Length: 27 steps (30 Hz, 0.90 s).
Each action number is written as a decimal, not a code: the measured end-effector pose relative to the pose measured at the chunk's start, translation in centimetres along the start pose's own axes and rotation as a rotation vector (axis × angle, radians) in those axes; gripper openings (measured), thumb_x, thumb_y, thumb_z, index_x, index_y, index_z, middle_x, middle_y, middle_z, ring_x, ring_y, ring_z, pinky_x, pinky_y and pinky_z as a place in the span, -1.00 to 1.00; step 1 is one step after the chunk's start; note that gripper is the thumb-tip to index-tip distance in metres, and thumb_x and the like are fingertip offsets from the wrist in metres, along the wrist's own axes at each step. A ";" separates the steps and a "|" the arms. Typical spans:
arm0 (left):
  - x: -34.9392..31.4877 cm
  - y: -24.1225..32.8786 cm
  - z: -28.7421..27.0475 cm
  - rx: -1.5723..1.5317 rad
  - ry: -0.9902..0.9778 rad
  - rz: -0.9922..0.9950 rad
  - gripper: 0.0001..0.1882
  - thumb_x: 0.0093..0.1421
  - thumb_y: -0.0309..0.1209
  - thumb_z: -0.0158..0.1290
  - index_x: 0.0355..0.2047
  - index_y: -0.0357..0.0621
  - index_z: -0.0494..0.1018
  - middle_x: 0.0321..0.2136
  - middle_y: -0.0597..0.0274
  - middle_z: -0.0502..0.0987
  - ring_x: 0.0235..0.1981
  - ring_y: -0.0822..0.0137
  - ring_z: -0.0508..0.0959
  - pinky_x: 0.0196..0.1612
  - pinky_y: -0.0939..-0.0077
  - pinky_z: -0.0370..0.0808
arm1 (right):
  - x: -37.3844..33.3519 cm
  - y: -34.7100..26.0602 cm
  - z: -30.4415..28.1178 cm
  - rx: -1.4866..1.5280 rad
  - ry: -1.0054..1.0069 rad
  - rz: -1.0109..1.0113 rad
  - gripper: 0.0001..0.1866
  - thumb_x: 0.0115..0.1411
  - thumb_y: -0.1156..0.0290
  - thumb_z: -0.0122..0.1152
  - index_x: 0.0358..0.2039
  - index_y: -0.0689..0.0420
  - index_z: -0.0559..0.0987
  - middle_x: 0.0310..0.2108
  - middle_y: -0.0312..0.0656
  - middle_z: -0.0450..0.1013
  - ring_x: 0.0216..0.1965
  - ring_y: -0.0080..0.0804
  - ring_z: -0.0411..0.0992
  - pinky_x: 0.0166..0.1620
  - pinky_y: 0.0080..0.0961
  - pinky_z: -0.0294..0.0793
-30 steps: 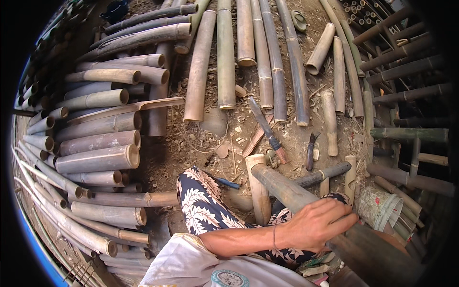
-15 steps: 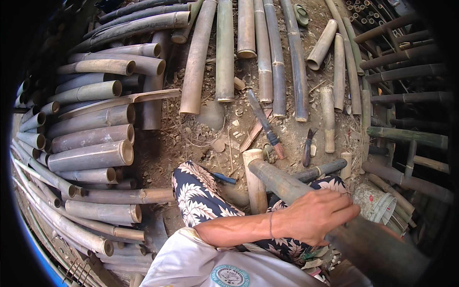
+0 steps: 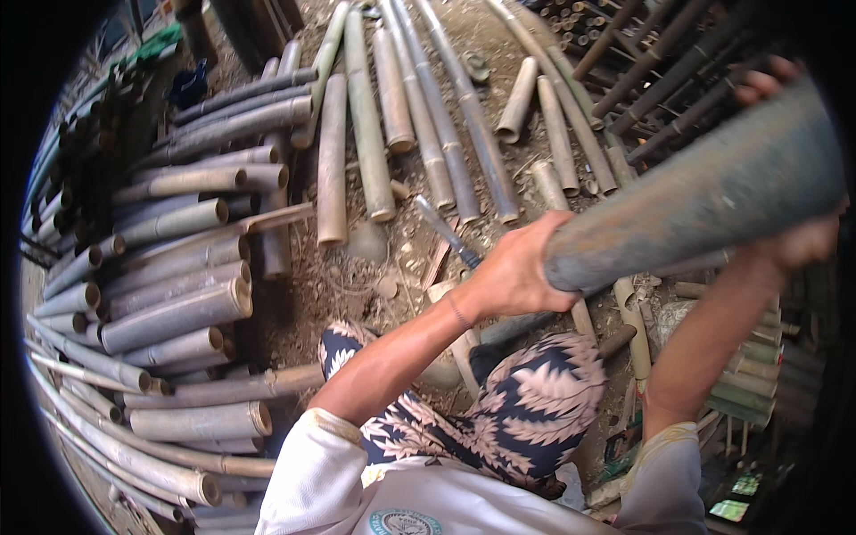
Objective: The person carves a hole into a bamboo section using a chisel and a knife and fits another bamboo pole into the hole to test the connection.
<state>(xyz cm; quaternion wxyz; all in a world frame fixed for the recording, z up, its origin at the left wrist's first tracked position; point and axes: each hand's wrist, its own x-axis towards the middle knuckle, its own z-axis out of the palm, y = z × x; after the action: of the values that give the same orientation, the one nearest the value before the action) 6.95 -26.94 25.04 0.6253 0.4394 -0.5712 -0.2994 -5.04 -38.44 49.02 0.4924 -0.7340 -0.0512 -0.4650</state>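
Observation:
A thick, dark grey-green bamboo pole is raised across the right side, slanting up to the right and slightly blurred. My left hand clasps its nearer, lower end, the thumb underneath. Toward the other end my right hand supports it from below, partly hidden behind it; fingertips show over the pole's upper edge. Beyond my left hand, a long-bladed knife with a dark handle lies on the ground. Another dark bamboo length rests by my knees, beside a short pale bamboo piece.
Cut bamboo lengths are stacked along the left. Several long poles lie on the dirt ahead, with a green sandal near them. At the right stand a dark bamboo rack and a pile of split pieces.
The bamboo pole has been lifted from across my lap and swung up to the right. My left hand now grips its end, and my right arm has come into view. The view has shifted.

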 end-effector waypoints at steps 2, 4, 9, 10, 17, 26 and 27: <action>-0.2 -0.3 1.6 0.187 0.133 0.007 -0.05 -0.24 -0.23 0.42 0.17 -0.25 0.25 0.01 -0.03 0.47 0.05 0.12 0.51 0.12 0.26 0.44 | -4.1 3.4 -2.4 0.065 0.008 0.097 0.15 0.16 -0.49 -0.17 0.30 0.42 0.08 0.17 0.19 0.26 0.10 -0.04 0.38 0.19 -0.22 0.34; -1.9 -0.2 2.6 0.368 0.275 -0.033 -0.03 -0.20 -0.20 0.41 0.19 -0.24 0.17 -0.03 -0.10 0.48 -0.02 0.03 0.55 0.07 0.23 0.48 | -7.7 9.8 -4.2 -0.067 0.133 0.230 -0.06 0.16 -0.17 -0.04 0.29 0.39 0.11 0.18 0.16 0.27 0.13 -0.10 0.35 0.21 -0.27 0.33; -3.9 -3.1 3.3 0.408 0.299 -0.107 -0.16 -0.24 -0.15 0.45 0.02 -0.29 0.35 -0.26 0.02 0.58 -0.27 0.19 0.61 -0.16 0.31 0.56 | -23.1 28.9 -11.7 -0.720 0.249 0.916 -0.26 0.17 0.37 0.23 0.30 0.28 0.14 0.23 0.14 0.22 0.23 -0.09 0.26 0.25 -0.25 0.30; -4.1 -0.7 3.5 0.420 0.286 -0.157 -0.25 -0.22 -0.16 0.44 -0.07 -0.31 0.42 -0.29 0.06 0.59 -0.28 0.25 0.61 -0.14 0.31 0.56 | -27.1 32.8 -11.9 -0.837 0.154 1.089 -0.21 0.19 0.25 0.22 0.33 0.22 0.09 0.27 0.18 0.15 0.26 0.04 0.20 0.25 -0.12 0.28; -3.8 -2.4 5.8 0.164 0.425 -0.017 0.06 -0.10 -0.18 0.43 0.27 -0.12 -0.03 0.00 0.05 0.39 0.01 0.13 0.47 0.13 0.15 0.41 | -41.6 42.2 -13.7 -0.931 -0.189 1.544 -0.18 0.24 0.16 0.21 0.38 0.09 0.02 0.34 0.06 0.02 0.32 0.13 0.05 0.26 0.17 0.17; -6.9 -2.7 2.9 0.196 0.413 -0.054 0.15 -0.25 -0.02 0.51 0.28 0.01 0.09 -0.03 0.22 0.37 0.03 0.16 0.44 0.18 0.12 0.39 | -43.5 41.5 -13.2 -0.596 0.112 1.241 -0.35 0.33 0.22 0.08 0.36 0.10 0.15 -0.05 0.15 0.38 -0.04 -0.02 0.43 0.00 -0.12 0.48; -6.2 -3.1 3.3 0.081 0.329 0.006 0.11 -0.21 -0.07 0.51 0.28 0.04 0.11 -0.03 0.24 0.35 0.05 0.14 0.43 0.22 0.10 0.32 | -44.5 39.7 -13.1 -0.376 0.287 1.087 -0.39 0.35 0.22 0.02 0.33 0.15 0.15 -0.13 0.09 0.42 -0.13 -0.09 0.47 -0.08 -0.13 0.52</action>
<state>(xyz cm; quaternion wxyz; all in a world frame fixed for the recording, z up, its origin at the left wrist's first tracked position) 3.10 -23.55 19.34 0.6932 0.5055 -0.4740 -0.1981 -17.19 -51.78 -9.29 0.5234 -0.6593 0.4826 -0.2417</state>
